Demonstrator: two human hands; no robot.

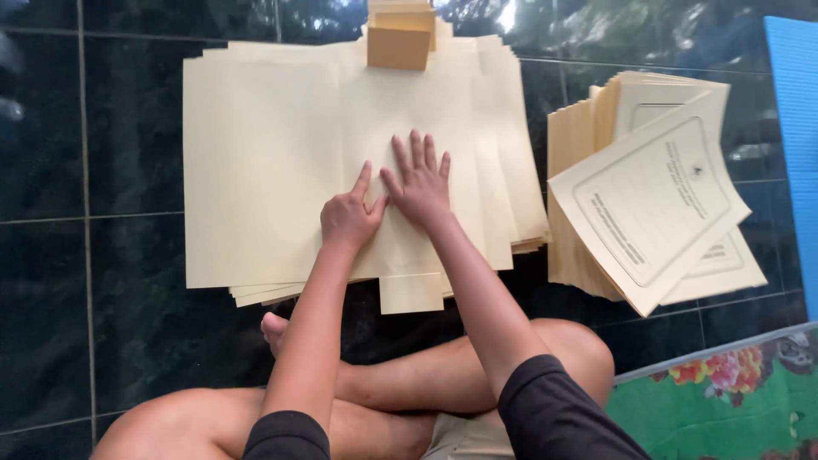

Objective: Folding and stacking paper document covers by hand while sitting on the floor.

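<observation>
Person sat cross-legged on a dark glossy tiled floor, both bare hands down on a wide stack of plain cream paper sheets, unfolded folder blanks, which lay on the floor straight ahead of the knees. Left hand rested knuckles-up on the top sheet, fingers mostly curled, index finger and thumb stuck out; it gripped nothing, just pressed. Right hand lay flat just beside it, fingers spread wide, palm on the paper, holding nothing either. Thumbs of the two hands looked to be touching or nearly so; could not tell which. Both hands sat near the stack's centre fold line.

A small tan cardboard block-like bundle sat on the far edge of the same stack. To the right, well apart from the hands, stood a second pile of cream folded folders with printed bordered covers, the top one skewed at an angle. Blue mat edge at far right. Green floral-patterned mat at bottom right, near the right knee.
</observation>
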